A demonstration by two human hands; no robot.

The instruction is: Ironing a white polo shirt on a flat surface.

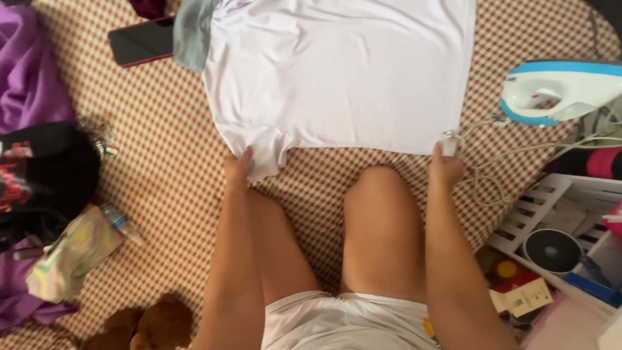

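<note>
1. While the white garment lies spread flat on the checked cloth, its near hem is pinched at both lower corners.
2. The left corner is gripped by the left hand, fingers closed on a bunched fold of fabric.
3. The right corner is gripped by the right hand, fingers closed on the hem edge.
4. The garment extends away from both hands toward the far edge of the view; the hands are set well apart.
5. A white and blue iron is positioned right of the garment, with its cord looped near the right hand.
6. A dark phone is located beside the garment's far left corner.
7. A white slatted rack is seen at the lower right.
</note>
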